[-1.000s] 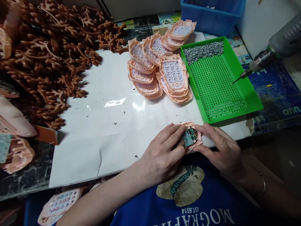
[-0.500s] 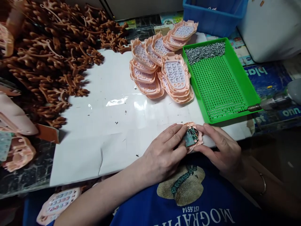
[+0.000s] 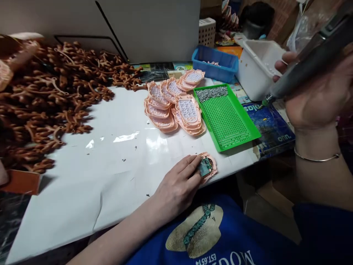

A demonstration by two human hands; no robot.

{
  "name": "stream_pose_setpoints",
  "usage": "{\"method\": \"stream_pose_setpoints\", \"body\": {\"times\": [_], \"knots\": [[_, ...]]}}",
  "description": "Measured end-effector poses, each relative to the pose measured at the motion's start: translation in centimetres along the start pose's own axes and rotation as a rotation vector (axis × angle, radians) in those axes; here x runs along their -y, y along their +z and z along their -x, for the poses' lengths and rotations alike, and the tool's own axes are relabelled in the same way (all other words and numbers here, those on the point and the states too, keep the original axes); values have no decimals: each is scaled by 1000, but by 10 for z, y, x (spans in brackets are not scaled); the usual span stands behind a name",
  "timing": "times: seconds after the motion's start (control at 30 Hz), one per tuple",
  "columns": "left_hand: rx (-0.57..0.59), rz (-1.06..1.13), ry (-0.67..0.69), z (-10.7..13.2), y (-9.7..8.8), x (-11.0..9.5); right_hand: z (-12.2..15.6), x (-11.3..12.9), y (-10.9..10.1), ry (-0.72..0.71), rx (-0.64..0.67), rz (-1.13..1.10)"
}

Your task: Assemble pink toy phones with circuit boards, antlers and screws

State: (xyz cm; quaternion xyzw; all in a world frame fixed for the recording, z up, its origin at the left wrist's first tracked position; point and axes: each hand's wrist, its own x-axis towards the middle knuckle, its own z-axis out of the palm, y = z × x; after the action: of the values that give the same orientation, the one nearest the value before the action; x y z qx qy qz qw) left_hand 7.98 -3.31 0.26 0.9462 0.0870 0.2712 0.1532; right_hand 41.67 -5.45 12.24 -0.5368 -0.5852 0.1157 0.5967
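At the front edge of the table lies a pink plastic shell [image 3: 214, 170] with a green circuit board [image 3: 205, 165] inside it. My left hand [image 3: 180, 180] grips the shell's left side, its fingers lying over part of the board and hiding that end. Raised at the upper right, my right hand [image 3: 317, 94] is closed on a dark electric screwdriver [image 3: 306, 60]. The tool's tip points down and left, in the air beyond the right side of the green tray [image 3: 234, 123]. Many small silver screws [image 3: 211, 93] are heaped at the tray's far end.
Stacked pink shells with keypads [image 3: 188, 110] stand left of the tray. A large pile of brown plastic parts [image 3: 63, 88] covers the table's left side. Behind the tray are a blue bin [image 3: 215, 70] and a white tub [image 3: 253, 70]. White sheeting [image 3: 116, 154] covers the table.
My right hand has left the shell and lifted the electric screwdriver from beside the tray. My left hand stays on the shell. The view has tilted up and shifted right.
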Motion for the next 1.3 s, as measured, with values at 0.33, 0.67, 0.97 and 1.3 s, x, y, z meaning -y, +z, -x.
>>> {"method": "stream_pose_setpoints", "body": {"times": [0.33,0.67,0.97,1.3], "knots": [[9,-13,-8,0,2,-1,16,16,54,-44,34,-171],[3,-49,-1,1,3,-1,63,51,123,110,223,-233],[-1,-64,3,0,2,-2,73,38,136,152,179,62],[-1,-42,8,2,4,-1,75,36,135,81,235,-45]]}}
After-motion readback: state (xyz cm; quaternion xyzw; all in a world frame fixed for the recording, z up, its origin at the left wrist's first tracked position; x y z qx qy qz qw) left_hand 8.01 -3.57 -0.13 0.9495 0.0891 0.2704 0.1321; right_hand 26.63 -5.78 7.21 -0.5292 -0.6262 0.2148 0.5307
